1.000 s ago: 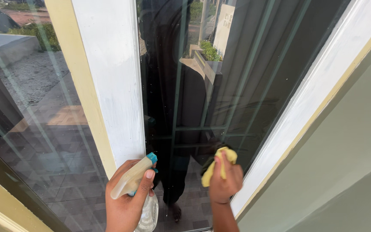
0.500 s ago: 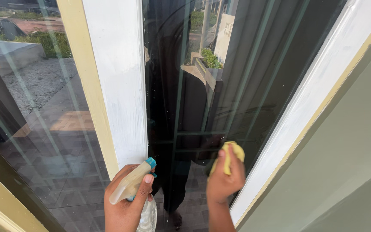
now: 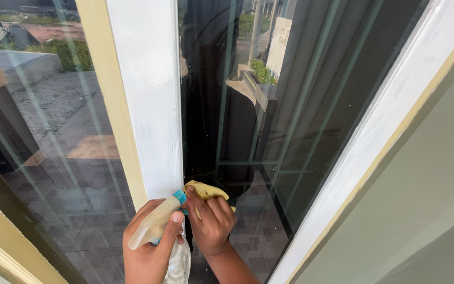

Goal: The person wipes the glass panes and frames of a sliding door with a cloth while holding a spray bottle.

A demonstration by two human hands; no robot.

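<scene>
Now right hand (image 3: 211, 223) presses crumpled yellow cloth (image 3: 204, 191) (soft) on smooth glass (image 3: 300, 105).

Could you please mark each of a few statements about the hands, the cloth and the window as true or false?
1. The right hand presses a yellow cloth against the dark glass pane. True.
2. The left hand is empty. False: it holds a clear spray bottle with a blue nozzle.
3. The cloth is at the right edge of the pane, beside the slanted frame. False: it is at the left edge, close to the white frame post.
4. The two hands are close together, low in the view. True.
5. The spray bottle stands on the floor. False: it is held up in the left hand.
</scene>
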